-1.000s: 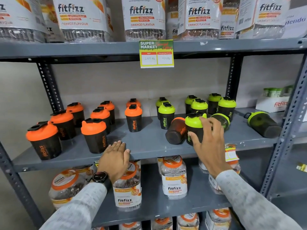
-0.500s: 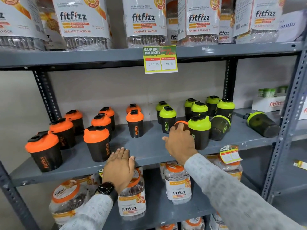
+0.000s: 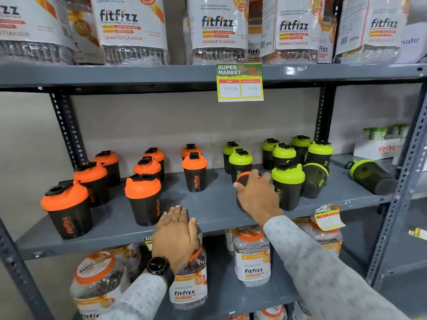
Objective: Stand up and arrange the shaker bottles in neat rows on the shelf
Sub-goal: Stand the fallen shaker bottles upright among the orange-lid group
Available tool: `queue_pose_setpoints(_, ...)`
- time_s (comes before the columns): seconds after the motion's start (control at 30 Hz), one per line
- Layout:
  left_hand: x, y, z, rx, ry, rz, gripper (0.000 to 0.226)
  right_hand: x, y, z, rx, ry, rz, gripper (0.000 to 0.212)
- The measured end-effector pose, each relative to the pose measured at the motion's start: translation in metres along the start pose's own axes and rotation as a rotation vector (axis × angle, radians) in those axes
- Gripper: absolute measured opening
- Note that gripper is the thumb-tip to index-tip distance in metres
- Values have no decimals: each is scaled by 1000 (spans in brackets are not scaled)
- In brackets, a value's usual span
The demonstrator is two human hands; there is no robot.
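Right hand (image 3: 256, 196) had its fingers curled over a tipped dark plastic shaker bottle (image 3: 245, 179) just left of the upright green-lidded shaker (image 3: 287, 188); left hand (image 3: 176, 234) lay flat, fingers together, on the grey metal shelf (image 3: 208, 213) edge.

free: shelf (image 3: 208, 204) centre lane | blocked: orange shakers (image 3: 143, 199) left, green shakers (image 3: 287, 188) right
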State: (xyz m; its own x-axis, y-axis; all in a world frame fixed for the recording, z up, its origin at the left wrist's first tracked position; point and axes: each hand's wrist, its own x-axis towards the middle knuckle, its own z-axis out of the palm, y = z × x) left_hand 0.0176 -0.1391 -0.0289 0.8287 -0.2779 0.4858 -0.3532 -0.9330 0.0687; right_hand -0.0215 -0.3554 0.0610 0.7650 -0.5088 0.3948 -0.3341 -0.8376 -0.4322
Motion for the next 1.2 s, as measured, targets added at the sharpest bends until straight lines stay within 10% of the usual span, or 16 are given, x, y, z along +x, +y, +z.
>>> queue_pose_setpoints(0.63,-3,2,-6,-26,31,16,66,5,-42,20,1101,-176,179,93)
queue_pose_setpoints(1.2,-3,3,-6,-29,8,-2,71,-34,-54,68,746,3,1,72)
